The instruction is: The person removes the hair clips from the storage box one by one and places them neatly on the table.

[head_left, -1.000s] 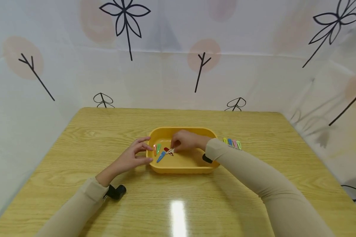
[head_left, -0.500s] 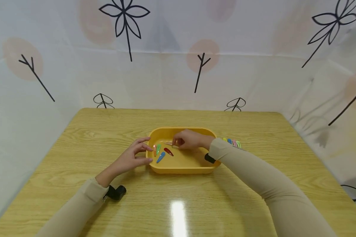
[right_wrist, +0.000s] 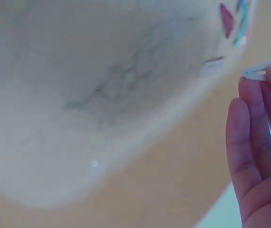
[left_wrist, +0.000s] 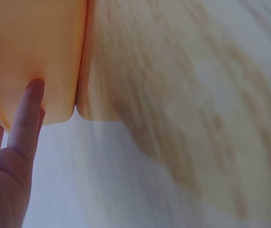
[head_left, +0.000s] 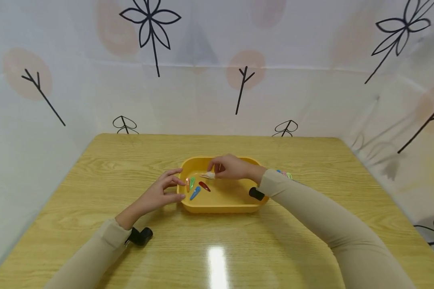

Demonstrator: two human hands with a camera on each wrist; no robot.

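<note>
A yellow plastic tray sits mid-table in the head view. My left hand rests against its left end, fingers spread along the rim. One straight finger touches the outer wall in the left wrist view. My right hand is over the tray, pinching a white snap hair clip between thumb and fingertips. On the tray floor lie a red hair clip, a blue hair clip, a green hair clip and an orange hair clip, beside the left fingertips.
Several coloured hair clips lie in a row on the wooden table right of the tray, partly hidden by the right sleeve. A patterned white cloth hangs behind the table. Black cameras are strapped to both wrists.
My right hand has carried the white hair clip up and back from beside the red hair clip, then turned it so its white face shows. The left hand stays at the tray's end.
</note>
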